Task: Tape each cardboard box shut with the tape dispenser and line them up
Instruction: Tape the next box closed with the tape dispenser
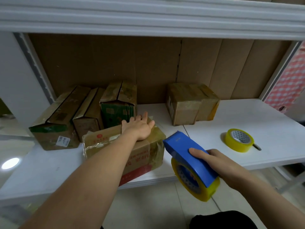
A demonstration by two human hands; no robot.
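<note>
A cardboard box with red print [145, 156] sits at the front of the white shelf [247, 123]. My left hand [140, 128] lies flat on its top, fingers straight. To the right of that box, my right hand [219, 164] grips a blue tape dispenser [189, 156] loaded with a yellowish tape roll, held off the shelf's front edge. Three more boxes stand in a row behind at the left: a long one [56, 123], a narrow one [90, 116] and a green-printed one [118, 106]. A taped box [189, 104] stands apart at the back.
A spare yellow tape roll [239, 140] lies on the shelf at the right, with a small dark object poking out beside it. Brown cardboard sheets line the back wall [214, 66]. A white upper shelf [148, 17] hangs overhead. Tiled floor lies below.
</note>
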